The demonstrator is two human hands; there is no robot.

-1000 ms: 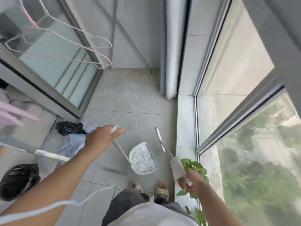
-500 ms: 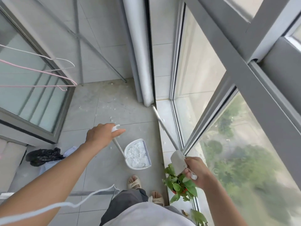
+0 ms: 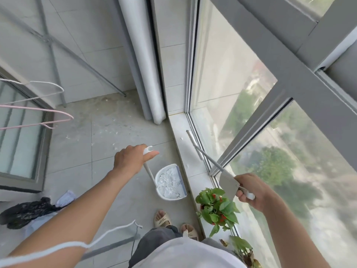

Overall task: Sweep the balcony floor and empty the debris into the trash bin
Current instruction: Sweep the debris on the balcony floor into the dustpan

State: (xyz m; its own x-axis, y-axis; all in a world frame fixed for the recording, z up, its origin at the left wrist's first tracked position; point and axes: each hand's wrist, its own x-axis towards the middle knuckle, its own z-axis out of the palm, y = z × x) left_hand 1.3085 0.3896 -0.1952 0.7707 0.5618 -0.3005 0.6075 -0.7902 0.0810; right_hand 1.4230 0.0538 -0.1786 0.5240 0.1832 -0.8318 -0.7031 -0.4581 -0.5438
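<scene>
1. right hand sits nearest, at about 4 o'clock from the dustpan, clenched round the top of the broom handle; wrist low, forearm running back toward the body.
2. the broom's long axis runs from that hand toward 11 o'clock, along the white window sill, its far end resting on the sill beside the glass. i cannot tell what the head looks like.
3. a potted plant stands on the sill just under the right hand.
4. the dustpan rests on the floor beside the sill, full of white scraps.
5. left hand is farther out, arm stretched, grasping the top of the dustpan's upright handle, which slants down toward 5 o'clock.
6. loose white debris lies beyond, toward 12 o'clock; the left hand is nearer it.
7. no trash bin shows.
</scene>
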